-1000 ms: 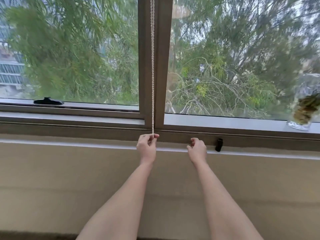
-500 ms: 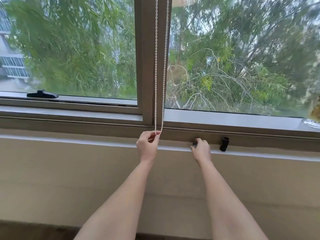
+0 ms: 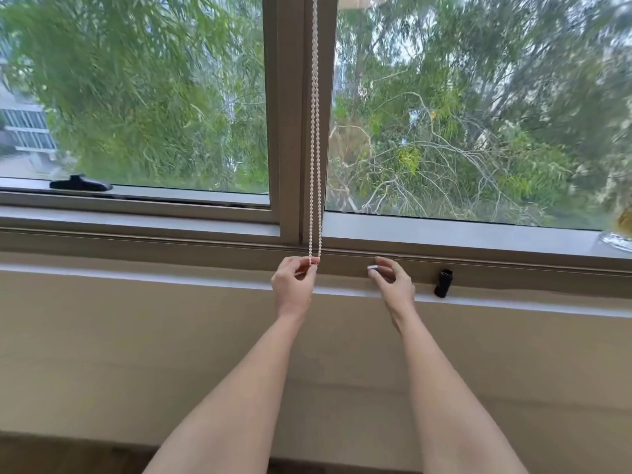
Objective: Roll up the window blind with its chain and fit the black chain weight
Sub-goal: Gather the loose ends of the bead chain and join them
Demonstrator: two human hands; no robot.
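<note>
— Where both strands hang before the window frame (image 3: pixel 290 131), what does the head view list?
— Item: bead chain (image 3: pixel 315 131), its lower end pinched in the left hand (image 3: pixel 293 285).
— Right hand (image 3: pixel 393 285)?
— Fingers closed on a small pale piece (image 3: pixel 372 267).
— Black chain weight (image 3: pixel 443 283)?
— On the sill ledge (image 3: pixel 171 273), just right of that hand, untouched.

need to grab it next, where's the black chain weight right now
In the head view, the black chain weight stands on the window ledge at right, just beyond the right hand and untouched.
</note>
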